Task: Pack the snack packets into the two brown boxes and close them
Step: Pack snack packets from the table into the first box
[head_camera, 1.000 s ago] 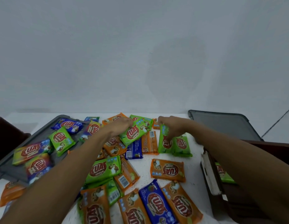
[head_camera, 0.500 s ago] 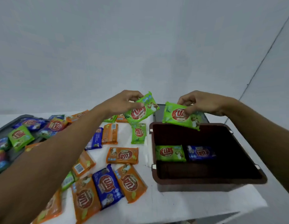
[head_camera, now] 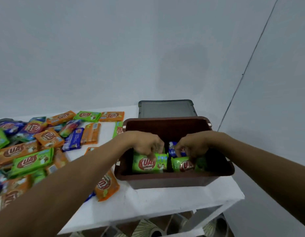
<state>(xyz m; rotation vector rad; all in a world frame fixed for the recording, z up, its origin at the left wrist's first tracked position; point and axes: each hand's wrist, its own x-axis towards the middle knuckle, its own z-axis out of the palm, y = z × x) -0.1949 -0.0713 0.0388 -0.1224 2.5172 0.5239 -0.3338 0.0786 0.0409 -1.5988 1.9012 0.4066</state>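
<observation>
Open brown plastic box point(head_camera: 174, 181) at three o'clock on white desk point(head_camera: 156, 199); grey lid point(head_camera: 167, 109) at its twelve. Inside, side by side: nine-o'clock green packet point(head_camera: 144, 165), top edge pinched in curled fingers of left hand point(head_camera: 146, 144); three-o'clock green packet point(head_camera: 182, 165), gripped likewise by right hand point(head_camera: 194, 145). Glossy foil, judged light, soft, slippery, crushable; best held at crimped seams. Blue packet point(head_camera: 172, 150) mostly hidden behind hands. Loose packets point(head_camera: 33, 159) at nine. Second box not visible.

left hand point(head_camera: 147, 144) gripping, right hand point(head_camera: 193, 145) gripping
</observation>
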